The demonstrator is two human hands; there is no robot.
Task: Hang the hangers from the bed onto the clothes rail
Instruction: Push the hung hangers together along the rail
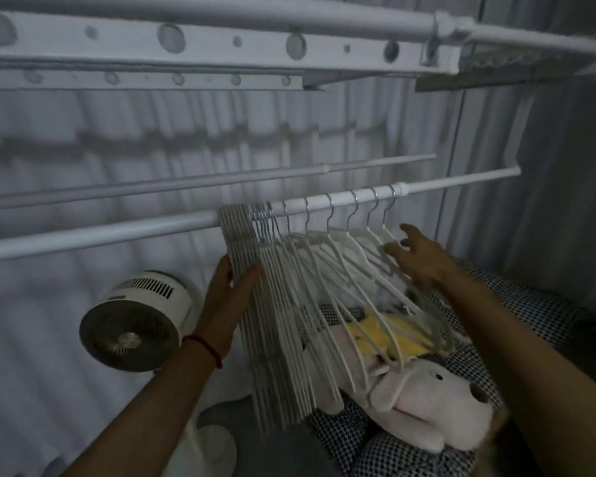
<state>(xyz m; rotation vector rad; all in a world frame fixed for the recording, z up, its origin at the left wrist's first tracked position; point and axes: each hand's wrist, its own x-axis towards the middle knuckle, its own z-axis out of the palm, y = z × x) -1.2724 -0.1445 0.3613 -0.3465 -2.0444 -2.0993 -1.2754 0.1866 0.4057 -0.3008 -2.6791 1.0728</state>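
Left hand (229, 297) is flat and open against the near face of the packed bundle of white hangers (255, 304), thumb wrapped on the bundle's edge, pressing more than gripping; nothing is closed in the fist. Right hand (415, 256) is open too, fingers spread, tips touching the shoulders of the spread-out hangers (351, 270) at the right end of the row; it holds nothing.

All visible hangers hang by their hooks on the clothes rail (117, 234), the tight bundle near the rail's middle, the loose ones fanned to the right of it up to the rail's joint collar. Below the rail sit a plush toy (424, 401) on checked bedding (530, 315) and a small fan (135, 321) to the left. No unhung hanger shows on the bed.

Risks, as judgement: a sideways shove by the left palm could swing the bundle and unhook a few; the loose arms look interlaced, so the right fingers could snag one and drag neighbours off; hooks may catch at the collar.
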